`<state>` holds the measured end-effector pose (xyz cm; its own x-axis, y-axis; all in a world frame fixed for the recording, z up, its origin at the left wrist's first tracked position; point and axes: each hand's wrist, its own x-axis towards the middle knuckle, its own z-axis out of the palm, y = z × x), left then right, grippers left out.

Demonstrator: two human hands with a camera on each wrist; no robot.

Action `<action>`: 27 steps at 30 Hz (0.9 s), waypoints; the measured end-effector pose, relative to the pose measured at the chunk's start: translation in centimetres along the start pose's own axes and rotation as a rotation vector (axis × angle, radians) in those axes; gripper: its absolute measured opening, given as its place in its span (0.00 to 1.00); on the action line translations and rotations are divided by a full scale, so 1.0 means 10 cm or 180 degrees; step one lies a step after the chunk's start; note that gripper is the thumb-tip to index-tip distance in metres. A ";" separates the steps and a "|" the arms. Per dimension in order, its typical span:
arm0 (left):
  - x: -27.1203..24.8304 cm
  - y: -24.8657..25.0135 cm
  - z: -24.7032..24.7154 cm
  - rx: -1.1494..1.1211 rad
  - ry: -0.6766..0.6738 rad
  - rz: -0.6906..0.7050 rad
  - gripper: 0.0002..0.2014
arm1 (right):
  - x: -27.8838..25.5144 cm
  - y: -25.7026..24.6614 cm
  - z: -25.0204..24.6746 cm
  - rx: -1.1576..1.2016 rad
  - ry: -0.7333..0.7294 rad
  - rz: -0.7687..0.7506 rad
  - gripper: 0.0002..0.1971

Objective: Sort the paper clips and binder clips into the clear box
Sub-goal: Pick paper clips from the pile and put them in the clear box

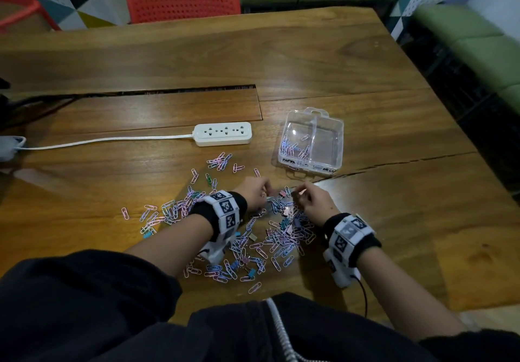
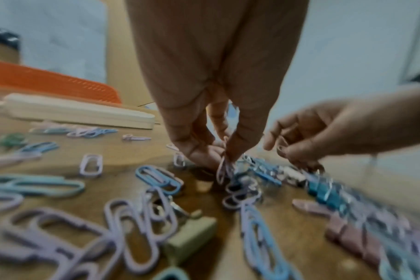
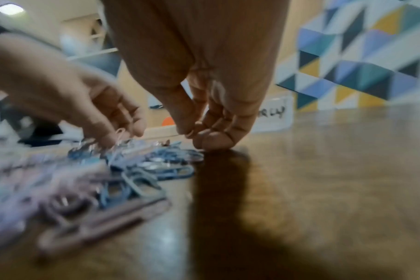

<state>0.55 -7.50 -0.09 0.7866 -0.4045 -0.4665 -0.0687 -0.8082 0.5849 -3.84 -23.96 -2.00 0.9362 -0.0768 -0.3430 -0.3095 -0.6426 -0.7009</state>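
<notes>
I am working both hands at the far edge of the pile on the wooden surface (image 1: 351,60), and the paper clips (image 1: 168,209) are lying loose all around my wrists, with binder clips (image 1: 250,272) mixed among them. My left hand (image 1: 254,192) is pinching a pale pink paper clip (image 2: 222,169) between thumb and fingertips, so that grip is pressed together on the wire. My right hand (image 1: 315,201) is curling its fingers with a thin pink clip (image 2: 283,145) caught between them. The clear box (image 1: 311,140) is standing apart beyond the pile, its left compartment holding a few paper clips and its right one looking bare. I am judging the paper clips to be light, springy wire that tangles and slides on the polished wood, so I am taking each by its looped end or raking several together. The binder clips seem heavier and stiff; I would be pinching them across the folded body, not the wire handles, which swing.
</notes>
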 end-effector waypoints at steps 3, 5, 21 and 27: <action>0.00 -0.04 -0.07 -0.0497 0.0047 -0.0122 0.11 | -0.02 0.04 -0.11 0.1122 0.0068 0.0417 0.12; -0.01 -0.06 -0.10 -0.1049 -0.0076 -0.0301 0.09 | -0.01 0.06 -0.16 0.1896 0.0124 0.0702 0.14; 0.04 0.10 -0.01 -0.3016 -0.0066 -0.0714 0.16 | -0.17 0.11 -0.13 -0.0601 -0.0334 0.0081 0.08; 0.16 0.32 0.16 0.0015 0.0409 0.0036 0.14 | -0.15 0.08 -0.10 -0.0978 -0.0333 -0.0008 0.09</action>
<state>0.61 -11.43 0.03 0.8579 -0.3557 -0.3707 -0.0808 -0.8060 0.5864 -5.36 -25.15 -1.44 0.9098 -0.0064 -0.4150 -0.2275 -0.8440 -0.4857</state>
